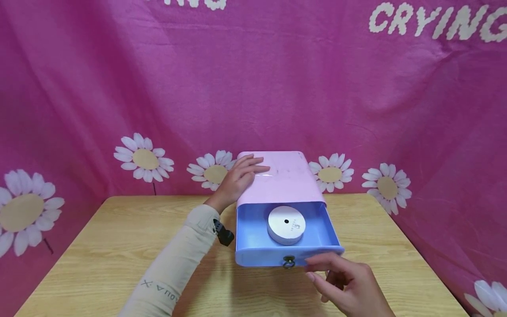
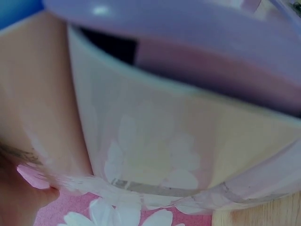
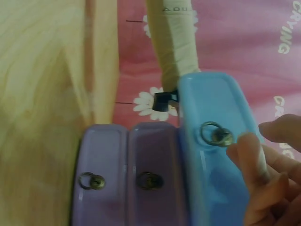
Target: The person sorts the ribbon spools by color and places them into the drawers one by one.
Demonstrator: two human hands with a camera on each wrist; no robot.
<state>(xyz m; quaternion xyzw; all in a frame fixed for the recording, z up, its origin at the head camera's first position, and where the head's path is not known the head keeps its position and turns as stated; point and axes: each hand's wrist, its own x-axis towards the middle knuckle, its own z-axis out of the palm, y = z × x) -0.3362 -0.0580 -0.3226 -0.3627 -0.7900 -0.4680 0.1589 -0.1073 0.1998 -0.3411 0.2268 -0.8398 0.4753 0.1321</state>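
A small pink drawer cabinet (image 1: pixel 281 178) stands on the table with its blue top drawer (image 1: pixel 317 220) pulled out. Inside that drawer lies a white round spool (image 1: pixel 291 220) with a small hole in its middle. My left hand (image 1: pixel 237 178) rests on the cabinet's top near its left edge, fingers extended. Just right of the drawer's ring pull (image 1: pixel 289 262) is my right hand (image 1: pixel 348 281), thumb and index finger apart with nothing between them. In the right wrist view its fingertips are close to the blue drawer front (image 3: pixel 211 103).
Two purple drawers (image 3: pixel 103 150) with ring pulls sit closed below the blue one. The wooden table (image 1: pixel 138 246) extends on both sides. Behind it hangs a pink cloth (image 1: pixel 277 88) with daisies and white lettering. A black strap device (image 1: pixel 223 233) is on my left wrist.
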